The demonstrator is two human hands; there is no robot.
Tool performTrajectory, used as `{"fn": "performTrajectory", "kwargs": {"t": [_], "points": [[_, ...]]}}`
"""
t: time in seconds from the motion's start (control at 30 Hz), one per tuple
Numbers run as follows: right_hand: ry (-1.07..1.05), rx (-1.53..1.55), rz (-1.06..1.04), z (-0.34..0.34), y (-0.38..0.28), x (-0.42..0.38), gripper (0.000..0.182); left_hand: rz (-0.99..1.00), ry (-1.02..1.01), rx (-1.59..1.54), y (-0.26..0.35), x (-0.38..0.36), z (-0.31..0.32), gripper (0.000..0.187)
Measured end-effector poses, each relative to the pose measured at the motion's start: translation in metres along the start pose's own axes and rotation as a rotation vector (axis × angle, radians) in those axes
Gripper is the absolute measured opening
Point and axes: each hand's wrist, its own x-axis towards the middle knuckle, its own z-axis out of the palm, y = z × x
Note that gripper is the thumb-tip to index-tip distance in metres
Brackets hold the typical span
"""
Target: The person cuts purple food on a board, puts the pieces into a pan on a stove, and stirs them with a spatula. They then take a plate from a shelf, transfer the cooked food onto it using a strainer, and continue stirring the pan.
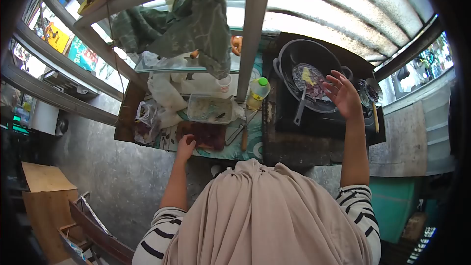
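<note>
My right hand [343, 97] is raised over the right side of a dark wok [289, 59] on the stove, fingers spread and holding nothing. Inside the wok are chopped purplish pieces, a yellow lump and a turner [300, 109], whose handle leans over the near rim. At the counter's front edge, my left hand [185, 148] rests by the left part of a reddish-brown board [208, 136]. Its fingers look loosely extended, with nothing visible in them. Just behind the board lies a clear plastic tub [211, 108] with a dark item inside.
A bottle with a green cap [258, 93], tongs [235, 135] and a knife-like wooden handle [244, 140] lie between board and stove. Plastic bags [147, 120] sit at the left. A glass shelf frame [255, 19] with a draped green cloth [196, 29] rises behind.
</note>
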Motion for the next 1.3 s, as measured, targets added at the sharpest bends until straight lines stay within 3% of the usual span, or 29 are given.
{"fn": "performTrajectory", "kwargs": {"t": [0.03, 0.07, 0.1, 0.23, 0.3, 0.33, 0.37, 0.43, 0.5, 0.57, 0.67, 0.87, 1.1, 1.3], "points": [[-0.003, -0.003, 0.006, 0.015, 0.006, -0.008, 0.038, 0.154, 0.043, 0.209, -0.007, 0.0, -0.008, 0.035], [-0.141, -0.015, 0.005, 0.029, 0.013, -0.017, 0.036, 0.067, 0.001, 0.296, -0.012, 0.001, -0.015, 0.049], [-0.276, -0.028, 0.003, 0.042, 0.021, -0.026, 0.035, 0.066, -0.003, 0.292, -0.008, 0.001, -0.018, 0.049], [-0.395, -0.114, 0.21, 0.094, 0.061, -0.053, 0.028, 0.175, -0.018, 0.474, 0.023, 0.011, -0.022, 0.071], [-0.147, -0.6, 0.057, 0.105, 0.074, -0.058, 0.022, 0.228, -0.049, 0.553, 0.045, 0.01, -0.016, 0.081], [0.059, -0.703, -0.075, 0.103, 0.081, -0.057, 0.02, 0.223, -0.015, 0.752, 0.055, 0.006, -0.011, 0.089], [0.083, -0.701, -0.084, 0.097, 0.087, -0.057, 0.02, 0.224, 0.023, 0.953, 0.06, 0.006, -0.009, 0.097], [0.715, -1.447, -0.448, 0.076, 0.098, -0.055, 0.026, 0.238, -0.006, 0.96, 0.041, 0.014, -0.001, 0.1], [0.82, -1.455, -0.333, 0.063, 0.111, -0.052, 0.035, 0.247, -0.03, 0.965, 0.019, 0.025, 0.003, 0.103], [0.805, -1.413, -0.172, 0.066, 0.122, -0.051, 0.045, 0.412, -0.076, 0.703, 0.002, 0.032, -0.002, 0.095], [0.816, -1.362, -0.217, 0.071, 0.127, -0.053, 0.049, 0.547, -0.102, 0.696, -0.005, 0.033, -0.018, 0.084], [0.772, -1.216, -0.334, 0.079, 0.13, -0.08, 0.043, 0.271, -0.152, 0.743, 0.047, 0.03, -0.028, 0.073], [0.607, -0.986, -0.056, 0.07, 0.163, -0.104, 0.035, 0.237, -0.155, 0.597, 0.028, 0.049, -0.027, 0.06], [0.585, -0.931, -0.088, 0.085, 0.168, -0.101, 0.033, 0.4, -0.105, 0.432, -0.01, 0.071, -0.026, 0.044]]}}
